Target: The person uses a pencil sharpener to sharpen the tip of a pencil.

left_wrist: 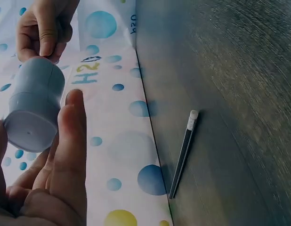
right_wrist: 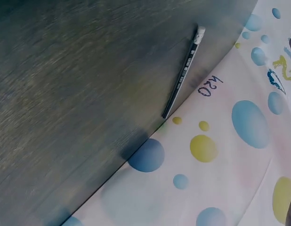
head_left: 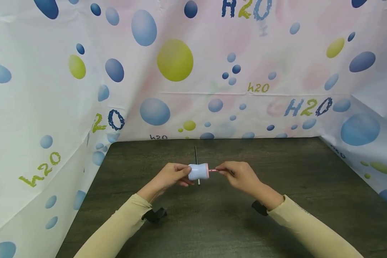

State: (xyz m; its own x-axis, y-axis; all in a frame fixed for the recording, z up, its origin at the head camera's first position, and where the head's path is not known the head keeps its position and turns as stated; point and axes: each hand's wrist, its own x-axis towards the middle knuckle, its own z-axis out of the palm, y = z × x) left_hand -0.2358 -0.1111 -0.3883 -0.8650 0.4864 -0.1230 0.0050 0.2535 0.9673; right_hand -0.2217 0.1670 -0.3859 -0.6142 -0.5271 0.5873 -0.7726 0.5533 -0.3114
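Note:
My left hand (head_left: 172,174) holds a light blue pencil sharpener (head_left: 198,171) with a pink end, thumb on top and fingers beneath. From that pink end a thin reddish pencil (head_left: 213,170) sticks out to the right; its other end is hidden inside the sharpener. My right hand (head_left: 240,175) pinches the pencil close to the sharpener, covering most of it. In the left wrist view the sharpener (left_wrist: 37,89) shows its rounded blue bottom, gripped between thumb and fingers. The right wrist view catches only slivers of fingers at its right edge.
Beyond the hands, a black pencil (right_wrist: 184,70) with a white eraser end lies on the dark wooden table (head_left: 213,222), its eraser end towards me. A white sheet (head_left: 206,43) with coloured dots stands behind the table and along both sides.

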